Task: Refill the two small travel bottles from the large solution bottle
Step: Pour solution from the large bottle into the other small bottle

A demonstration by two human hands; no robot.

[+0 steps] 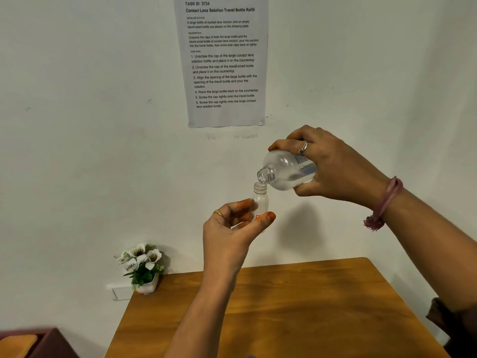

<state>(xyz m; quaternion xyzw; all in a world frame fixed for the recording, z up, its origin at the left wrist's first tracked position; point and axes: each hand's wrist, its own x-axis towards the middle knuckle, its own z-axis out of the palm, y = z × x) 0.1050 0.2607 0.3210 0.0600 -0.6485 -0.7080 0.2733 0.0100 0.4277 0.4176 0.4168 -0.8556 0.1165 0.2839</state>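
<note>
- Head view: the right hand (333, 166) has its fingers wrapped round the large bottle (286, 170), held in the air well above the tabletop (284, 306).
- Head view: the left hand (232, 228) pinches a small bottle (260, 200) between thumb and fingertips, directly beneath the large bottle's mouth; the two openings are just apart or barely touching, and I cannot tell which.
- Progress, as judged: both held bottles are uncapped and a pour is set up or under way. No stream is visible, and the small bottle's fill level cannot be read.
- Remaining, as judged: finish this fill, fill the second small bottle, recap everything. Neither the second small bottle nor any cap is in sight.
- Orientation: the large bottle lies tilted close to level, its long axis running from upper right at the base to lower left at the neck, mouth pointing down-left. Clear liquid pools along its lower side.
- Orientation: the small bottle stands roughly upright, long axis vertical, mouth up.
- Surroundings: an instruction sheet (223, 60) is stuck on the wall; a pot of white flowers (142, 267) sits by the tabletop's far left corner.
</note>
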